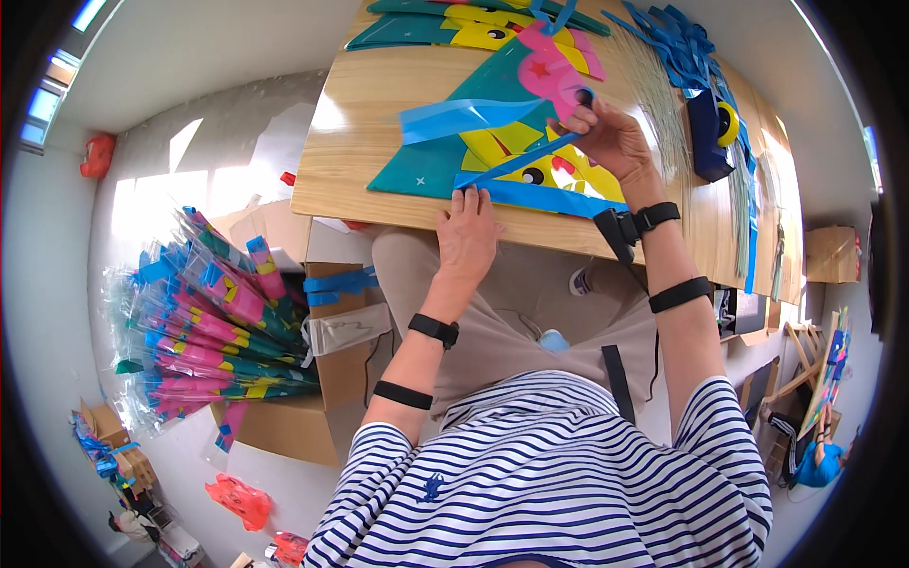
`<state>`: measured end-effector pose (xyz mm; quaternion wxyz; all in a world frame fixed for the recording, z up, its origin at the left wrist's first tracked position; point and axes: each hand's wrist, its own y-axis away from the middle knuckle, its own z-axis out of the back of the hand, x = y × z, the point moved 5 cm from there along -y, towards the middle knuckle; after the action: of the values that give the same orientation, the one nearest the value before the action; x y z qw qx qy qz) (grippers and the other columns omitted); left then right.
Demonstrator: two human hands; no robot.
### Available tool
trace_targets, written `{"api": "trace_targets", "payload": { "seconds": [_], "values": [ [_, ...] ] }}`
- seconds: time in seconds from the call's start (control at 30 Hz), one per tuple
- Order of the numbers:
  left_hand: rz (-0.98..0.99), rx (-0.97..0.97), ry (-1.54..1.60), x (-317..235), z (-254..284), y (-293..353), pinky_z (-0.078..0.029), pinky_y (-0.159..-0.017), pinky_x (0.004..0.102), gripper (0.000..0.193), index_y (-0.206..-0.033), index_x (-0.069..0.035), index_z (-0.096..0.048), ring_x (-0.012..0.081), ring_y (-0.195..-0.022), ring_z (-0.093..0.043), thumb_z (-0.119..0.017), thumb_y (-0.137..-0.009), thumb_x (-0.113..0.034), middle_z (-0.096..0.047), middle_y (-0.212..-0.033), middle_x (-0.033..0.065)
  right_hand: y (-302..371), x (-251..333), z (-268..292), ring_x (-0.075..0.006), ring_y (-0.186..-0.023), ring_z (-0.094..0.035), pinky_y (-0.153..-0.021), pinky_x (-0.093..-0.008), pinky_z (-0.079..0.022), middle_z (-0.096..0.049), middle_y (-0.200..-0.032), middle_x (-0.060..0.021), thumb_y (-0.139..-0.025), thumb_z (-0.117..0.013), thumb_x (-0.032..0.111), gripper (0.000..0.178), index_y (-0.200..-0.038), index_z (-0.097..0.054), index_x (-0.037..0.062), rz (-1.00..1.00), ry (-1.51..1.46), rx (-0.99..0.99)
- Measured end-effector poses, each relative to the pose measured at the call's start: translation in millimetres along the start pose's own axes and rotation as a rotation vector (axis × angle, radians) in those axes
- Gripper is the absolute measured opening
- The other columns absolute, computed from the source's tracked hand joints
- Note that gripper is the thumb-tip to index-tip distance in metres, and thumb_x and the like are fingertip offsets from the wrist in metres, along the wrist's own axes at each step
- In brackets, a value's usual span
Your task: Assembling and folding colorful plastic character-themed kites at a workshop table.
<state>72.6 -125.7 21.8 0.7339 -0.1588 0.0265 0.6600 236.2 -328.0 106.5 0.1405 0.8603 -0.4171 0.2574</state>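
Right grip (614,140) is closed on a narrow blue plastic strip (525,161), pulled slantwise from the left grip (469,232). Left has fingertips pressed down at the strip's lower end; I can't tell if it's pinching. I've got the flat teal, yellow and pink printed plastic sheet (497,142) at upper centre of the frame, on the light wood-grain counter (331,142), with a blue band (559,198) along its lower edge. Upper right: tangled blue ribbons (677,47), and a navy tape dispenser (705,142) with a yellow-cored roll. Left side: cardboard box (284,431) with clear-wrapped colourful bundles (227,312) fanning out.
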Motion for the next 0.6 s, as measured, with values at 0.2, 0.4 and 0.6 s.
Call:
{"api": "trace_targets", "payload": {
  "seconds": [0.2,0.4,0.6],
  "values": [
    [0.002,0.063,-0.04,-10,0,-3,-0.045,-0.095,0.0516,0.065,-0.141,-0.002,-0.058,0.0321,-0.136,-0.051,-0.078,-0.089,-0.036,-0.059,-0.139,0.0129,105,76,86,-0.0224,-0.084,-0.061,-0.12,-0.0565,-0.04,-0.061,-0.082,-0.0045,-0.096,-0.074,0.012,0.023,-0.113,-0.065,-0.0009,0.218,-0.085,-0.229],
    [-0.016,0.052,-0.168,-12,4,-2,-0.045,-0.098,0.056,0.069,-0.142,-0.001,-0.057,0.033,-0.137,-0.049,-0.078,-0.089,-0.04,-0.058,-0.136,0.0138,167,103,139,-0.0248,-0.1,-0.067,-0.113,-0.0558,-0.046,-0.071,-0.099,-0.007,-0.097,-0.073,0.011,0.012,-0.107,-0.069,0.0067,0.279,0.009,-0.482],
    [-0.044,0.122,-0.222,-22,9,-5,-0.03,-0.114,0.0639,0.077,-0.146,0.001,-0.053,0.0378,-0.144,-0.042,-0.074,-0.092,-0.049,-0.053,-0.148,0.0176,176,109,146,-0.0159,-0.094,-0.063,-0.085,-0.0387,-0.051,-0.072,-0.111,-0.0063,-0.096,-0.075,0.012,0.011,-0.106,-0.071,0.012,0.276,0.273,-0.624]
  ]
}}
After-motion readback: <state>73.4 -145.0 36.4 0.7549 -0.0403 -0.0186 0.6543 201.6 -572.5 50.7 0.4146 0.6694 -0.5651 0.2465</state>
